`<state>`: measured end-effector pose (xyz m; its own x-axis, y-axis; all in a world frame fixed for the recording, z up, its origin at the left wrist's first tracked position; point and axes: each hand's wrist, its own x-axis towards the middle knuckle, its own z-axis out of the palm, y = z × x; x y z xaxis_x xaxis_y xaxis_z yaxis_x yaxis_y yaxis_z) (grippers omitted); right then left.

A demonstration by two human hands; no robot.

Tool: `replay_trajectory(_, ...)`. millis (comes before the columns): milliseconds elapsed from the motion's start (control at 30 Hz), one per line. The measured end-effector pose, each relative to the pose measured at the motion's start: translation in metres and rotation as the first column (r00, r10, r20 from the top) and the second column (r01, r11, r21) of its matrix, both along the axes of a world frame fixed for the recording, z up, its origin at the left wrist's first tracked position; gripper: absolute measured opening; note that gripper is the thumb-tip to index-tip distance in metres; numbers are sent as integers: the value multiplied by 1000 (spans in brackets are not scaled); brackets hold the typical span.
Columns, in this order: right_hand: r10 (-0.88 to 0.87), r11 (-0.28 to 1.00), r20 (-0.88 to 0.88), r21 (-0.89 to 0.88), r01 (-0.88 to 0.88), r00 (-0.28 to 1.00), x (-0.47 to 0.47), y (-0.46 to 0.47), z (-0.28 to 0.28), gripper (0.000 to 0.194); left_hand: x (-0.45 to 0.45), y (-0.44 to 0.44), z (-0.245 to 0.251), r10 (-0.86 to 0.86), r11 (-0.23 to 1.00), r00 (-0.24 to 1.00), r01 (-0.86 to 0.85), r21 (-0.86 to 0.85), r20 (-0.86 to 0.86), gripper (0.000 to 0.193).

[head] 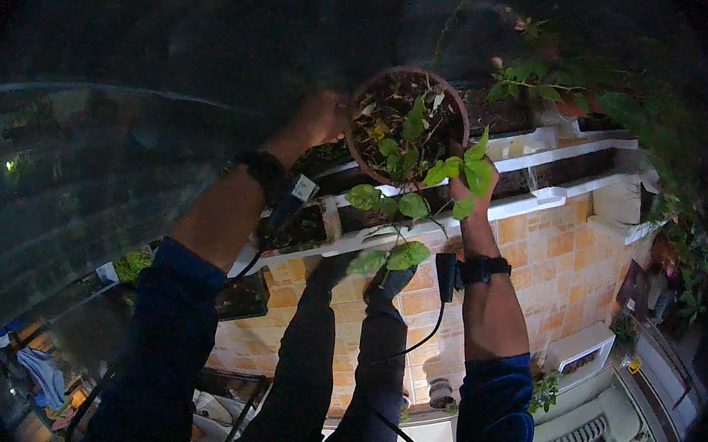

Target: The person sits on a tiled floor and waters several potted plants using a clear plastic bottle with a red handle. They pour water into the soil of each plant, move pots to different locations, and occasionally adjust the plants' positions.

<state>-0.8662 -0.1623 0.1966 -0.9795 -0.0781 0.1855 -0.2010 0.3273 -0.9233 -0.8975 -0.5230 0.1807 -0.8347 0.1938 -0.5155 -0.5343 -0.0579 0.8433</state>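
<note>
A round brown plant pot [408, 127] with soil, dry bits and a green leafy plant [413, 121] is held between my two hands. My left hand [325, 119] grips the pot's left side, its fingers partly in shadow. At the lower right rim, my right hand [476, 185] holds the pot, partly hidden behind bright green leaves. Trailing stems with broad leaves [408, 255] hang over the near side towards me. Each wrist wears a dark strap with a small cabled device. Beneath the pot lie long white planter troughs [522, 202] with dark soil.
Pinkish flowering foliage [539, 88] spreads at the upper right. Orange and cream tiles [562, 247] cover the floor around my legs. A white planter [581, 355] stands at right, near a cushioned seat [569, 440]. Blue cloth [42, 376] hangs at lower left. Black cables run from the wrist devices.
</note>
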Motion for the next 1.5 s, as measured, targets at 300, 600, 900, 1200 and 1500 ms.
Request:
replay_trajectory(300, -35, 998, 19, 61, 34, 999, -11, -20, -41, 14, -10, 14, -12, 81, 941, 996, -90, -325, -41, 33)
replay_trajectory(600, -72, 992, 223, 115, 47, 972, -7, -40, -45, 14, -11, -9, 2, -43, 999, 996, 42, 4, 81, 35)
replay_trajectory(900, -195, 976, 191, 133, 171, 962, -5, -25, -47, 10, -20, -26, -67, -49, 975, 991, 75, 209, -127, 41)
replay_trajectory(1200, -122, 987, 43, 112, 117, 992, -12, -4, -74, 16, -63, 0, -55, -309, 914, 944, 329, 236, -119, 38)
replay_trajectory(1500, -258, 966, 185, 48, 254, 948, -20, -18, -42, 26, -72, 15, -33, -300, 917, 951, 266, -297, -78, 46)
